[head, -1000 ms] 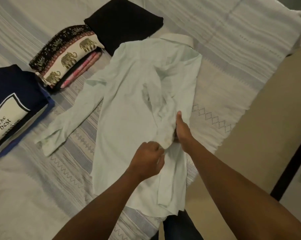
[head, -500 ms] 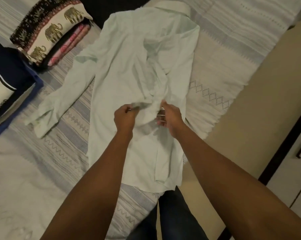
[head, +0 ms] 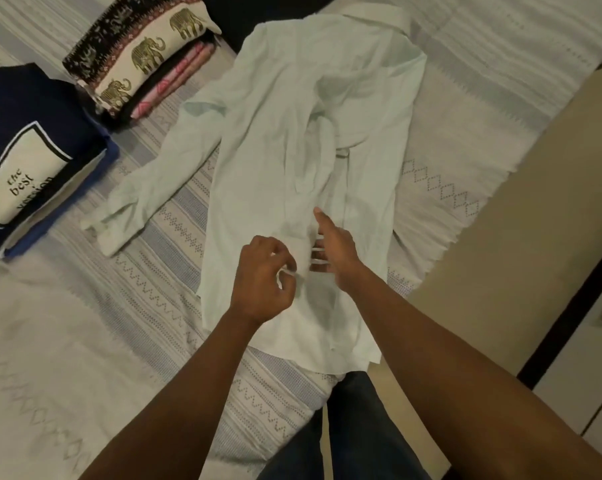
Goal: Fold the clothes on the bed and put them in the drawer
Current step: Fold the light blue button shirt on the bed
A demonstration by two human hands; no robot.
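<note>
A pale long-sleeved shirt (head: 285, 161) lies flat on the bed (head: 85, 341), collar at the far end. One sleeve stretches out to the left; the other is folded across the shirt's middle. My left hand (head: 263, 275) hovers over the lower half of the shirt with its fingers loosely curled and apart, holding nothing. My right hand (head: 330, 244) rests on the shirt just right of it, fingers stretched out on the folded sleeve's end.
Folded piles sit at the far left: a navy printed garment (head: 33, 150), an elephant-print cloth (head: 137, 53) on pink ones, and a black garment (head: 258, 12). Beige floor (head: 500, 254) runs along the bed's right edge, with a cabinet front (head: 597, 358) beyond.
Both hands were pinching the folded sleeve's cuff. They have since let go: the sleeve now lies on the shirt and the fingers have come apart. The view has shifted slightly.
</note>
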